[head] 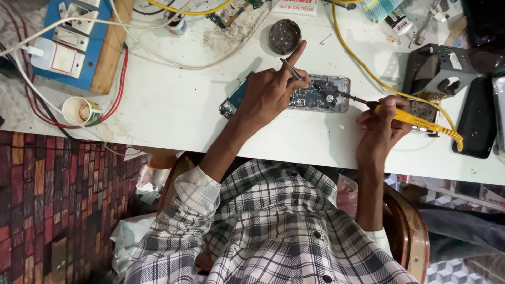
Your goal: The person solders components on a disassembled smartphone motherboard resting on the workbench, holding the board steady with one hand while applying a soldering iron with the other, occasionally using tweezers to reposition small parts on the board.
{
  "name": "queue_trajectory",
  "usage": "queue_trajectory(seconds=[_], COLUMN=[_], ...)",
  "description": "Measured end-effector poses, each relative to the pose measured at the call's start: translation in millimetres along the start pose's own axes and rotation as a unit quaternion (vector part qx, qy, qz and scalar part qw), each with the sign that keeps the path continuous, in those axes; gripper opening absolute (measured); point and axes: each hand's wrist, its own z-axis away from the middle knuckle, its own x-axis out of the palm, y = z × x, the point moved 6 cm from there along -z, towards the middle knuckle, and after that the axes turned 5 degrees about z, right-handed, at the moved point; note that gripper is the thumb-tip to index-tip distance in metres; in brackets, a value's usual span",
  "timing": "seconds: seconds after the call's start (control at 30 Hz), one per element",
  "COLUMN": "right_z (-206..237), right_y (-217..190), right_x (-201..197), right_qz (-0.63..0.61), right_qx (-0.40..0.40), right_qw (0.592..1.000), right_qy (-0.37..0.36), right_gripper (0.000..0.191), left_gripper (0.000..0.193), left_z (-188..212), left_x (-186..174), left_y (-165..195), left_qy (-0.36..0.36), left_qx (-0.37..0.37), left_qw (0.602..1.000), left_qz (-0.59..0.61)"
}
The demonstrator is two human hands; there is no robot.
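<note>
While soldering: phone mid-table.

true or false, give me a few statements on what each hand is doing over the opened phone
1. The right hand holds a yellow soldering iron. True.
2. The left hand holds tweezers over the opened phone. True.
3. The iron's tip points away from the phone. False: it reaches onto the phone's board.
4. The paper cup stands beside the right hand. False: it stands far off, near the blue switch board.
</note>
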Motion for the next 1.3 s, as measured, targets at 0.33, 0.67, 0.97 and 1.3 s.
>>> queue_trajectory(seconds=[0.33,0.67,0.97,1.3], right_z=[-0.5,1.0,0.4,-2.0], right_y=[6.4,2.4,4.7,9.3], right_x=[-5.1,-1.4,-2.4,-5.2], right_qz=[-0.038,-0.009,-0.026,-0.022], right_qx=[0.021,0.006,-0.006,0.016], right_qw=[0.999,1.000,1.000,0.999], right_qy=[0.032,0.013,0.006,0.036], right_gripper=[0.030,0.034,0.033,0.035], left_gripper=[0.073,0.070,0.069,0.072], left_z=[-0.4,0.6,1.0,-1.7], left_x=[1.1,0.8,0.9,-2.7], left_y=[-2.7,-3.3,-3.3,1.6], left_qy=[-0.003,-0.009,-0.014,0.000], left_qx=[-0.014,-0.025,-0.024,-0.013], left_qw=[1.000,1.000,1.000,1.000], left_qz=[-0.010,0.002,0.000,-0.004])
